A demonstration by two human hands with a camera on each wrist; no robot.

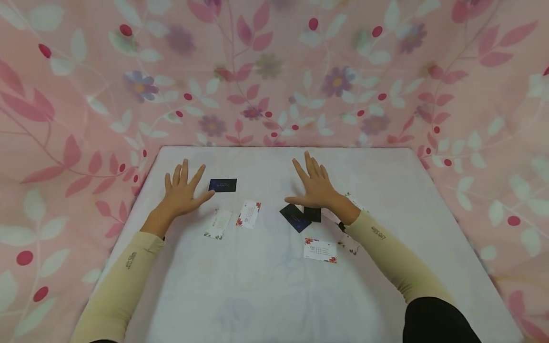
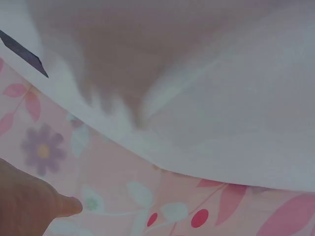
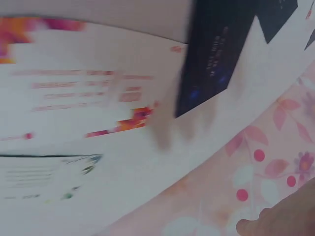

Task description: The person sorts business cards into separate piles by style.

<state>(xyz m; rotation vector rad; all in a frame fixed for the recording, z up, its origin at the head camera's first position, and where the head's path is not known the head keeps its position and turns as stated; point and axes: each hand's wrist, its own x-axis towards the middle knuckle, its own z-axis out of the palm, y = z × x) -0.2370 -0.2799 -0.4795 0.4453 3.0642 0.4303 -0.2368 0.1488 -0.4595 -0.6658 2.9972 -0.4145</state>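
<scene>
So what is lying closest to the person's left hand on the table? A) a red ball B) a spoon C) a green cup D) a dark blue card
D: the head view shows the left hand spread flat with straight fingers, and a dark blue card lies just beside its thumb on the white table.

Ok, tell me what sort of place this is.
Probably a makeshift tabletop recording corner, not a lived-in room: a white table is walled on three sides by a pink floral cloth, with only small cards scattered near the open left hand and right hand.
</scene>
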